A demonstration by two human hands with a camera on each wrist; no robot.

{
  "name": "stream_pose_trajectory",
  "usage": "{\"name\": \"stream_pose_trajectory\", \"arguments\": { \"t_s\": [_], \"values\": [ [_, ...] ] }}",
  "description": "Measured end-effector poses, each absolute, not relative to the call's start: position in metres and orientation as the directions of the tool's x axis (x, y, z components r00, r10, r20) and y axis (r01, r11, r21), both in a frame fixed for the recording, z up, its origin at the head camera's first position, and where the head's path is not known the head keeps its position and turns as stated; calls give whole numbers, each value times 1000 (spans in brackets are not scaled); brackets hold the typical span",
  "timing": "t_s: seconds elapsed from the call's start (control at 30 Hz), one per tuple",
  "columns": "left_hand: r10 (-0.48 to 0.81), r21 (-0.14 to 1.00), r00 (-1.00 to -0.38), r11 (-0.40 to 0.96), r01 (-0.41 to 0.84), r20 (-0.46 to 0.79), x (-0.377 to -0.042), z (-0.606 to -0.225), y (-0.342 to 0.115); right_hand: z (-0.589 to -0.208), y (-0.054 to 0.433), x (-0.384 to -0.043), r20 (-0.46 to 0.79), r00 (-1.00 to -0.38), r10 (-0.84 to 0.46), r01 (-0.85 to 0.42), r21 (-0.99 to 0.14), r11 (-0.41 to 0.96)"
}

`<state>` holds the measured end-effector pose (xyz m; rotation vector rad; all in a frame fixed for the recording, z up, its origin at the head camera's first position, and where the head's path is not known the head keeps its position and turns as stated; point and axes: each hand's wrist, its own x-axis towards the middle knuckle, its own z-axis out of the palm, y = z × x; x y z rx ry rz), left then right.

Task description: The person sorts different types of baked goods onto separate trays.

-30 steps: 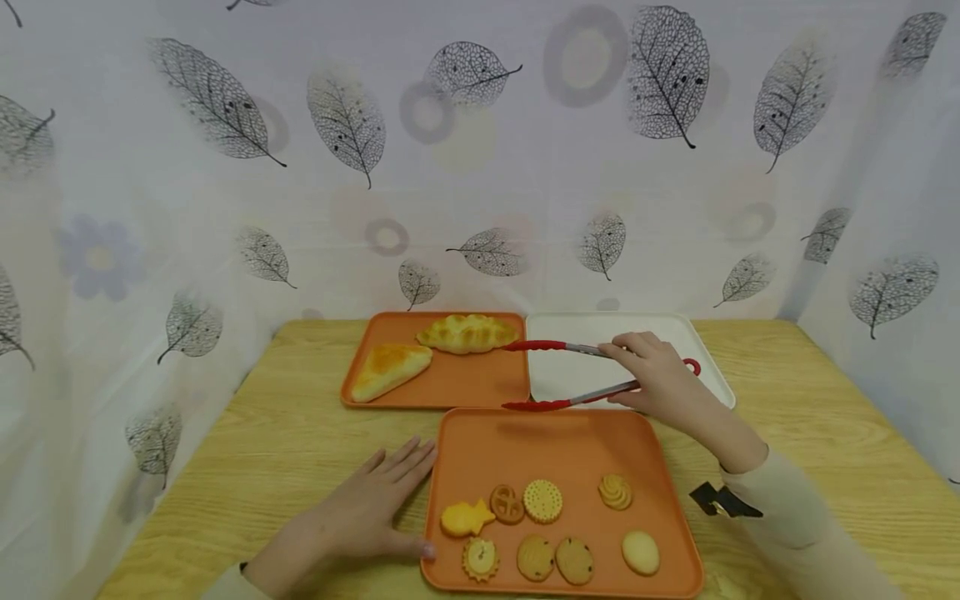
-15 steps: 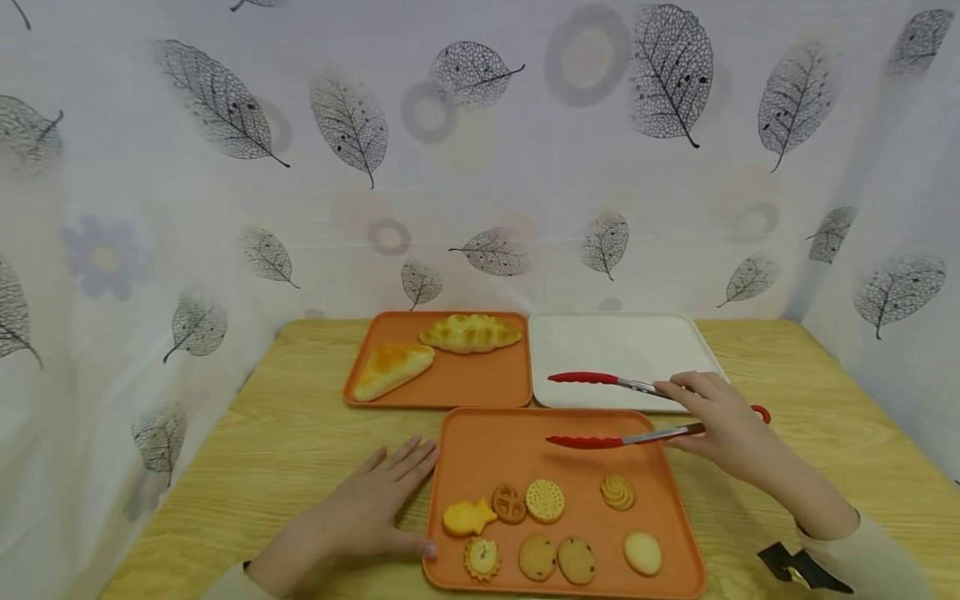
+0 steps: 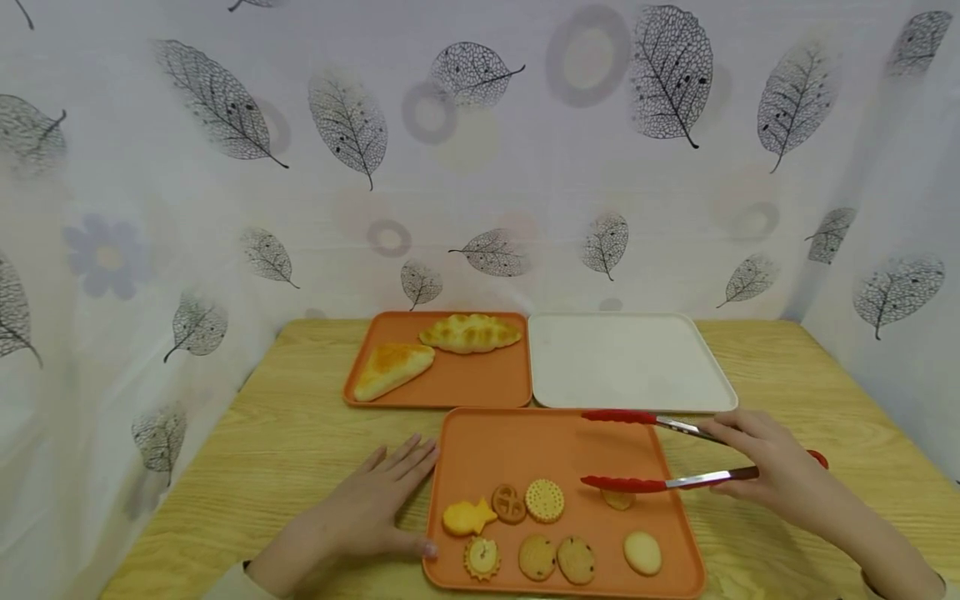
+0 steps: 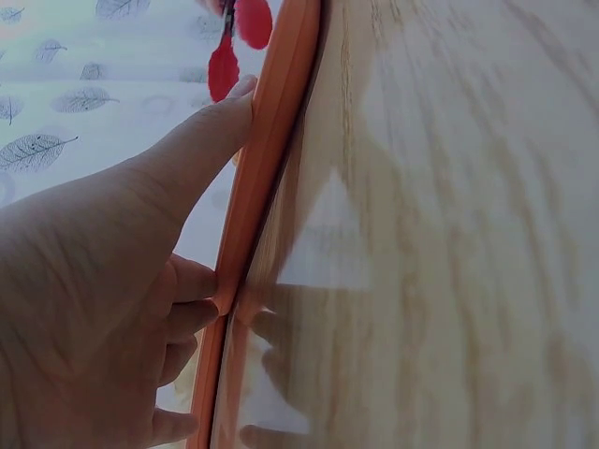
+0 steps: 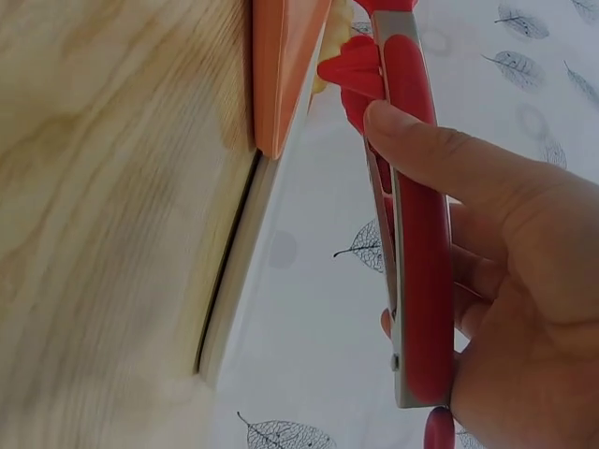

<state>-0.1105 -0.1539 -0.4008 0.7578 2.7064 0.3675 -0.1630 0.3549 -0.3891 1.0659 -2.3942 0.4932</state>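
Observation:
My right hand [image 3: 776, 467] grips a pair of red-tipped tongs [image 3: 626, 484] whose arms stand apart, nothing between them. They reach over the right part of the near orange tray [image 3: 517, 442]. The lower tip partly covers a swirl cookie [image 3: 618, 502]. In the right wrist view, the thumb lies along the tongs' red grip [image 5: 418, 234]. My left hand [image 3: 367, 508] lies with fingers extended at the tray's left edge, thumb at the rim. On that tray are a fish-shaped cookie [image 3: 467, 517], a pretzel-like cookie [image 3: 509, 504], a round dotted biscuit [image 3: 544, 501] and several others.
Behind, another orange tray [image 3: 480, 387] bears a triangular bread [image 3: 392, 371] and a braided bread [image 3: 470, 333]. Beside it on the right is a white tray [image 3: 622, 362]. The wooden table [image 3: 247, 450] ends at a leaf-printed curtain [image 3: 495, 167].
The right hand has drawn the tongs from the braided bread's end rightward and toward the person, over the near tray's cookies. The left hand has stayed in place.

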Motion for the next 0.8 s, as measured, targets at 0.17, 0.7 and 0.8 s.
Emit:
{"name": "stream_pose_trajectory", "arguments": {
  "t_s": [0.17,0.7,0.8],
  "values": [
    [538,325,-815,826,460,-214,-110,-400,-153,-391,364,-156,530,-601,-599,-767,-170,619],
    [532,326,-818,830,453,-219,-107,-400,-151,-391,379,-154,467,-606,-644,-784,-215,582],
    [533,336,-817,828,449,-221,-107,-399,-151,-392,379,-154,470,-605,-643,-785,-216,581]
  ]
}}
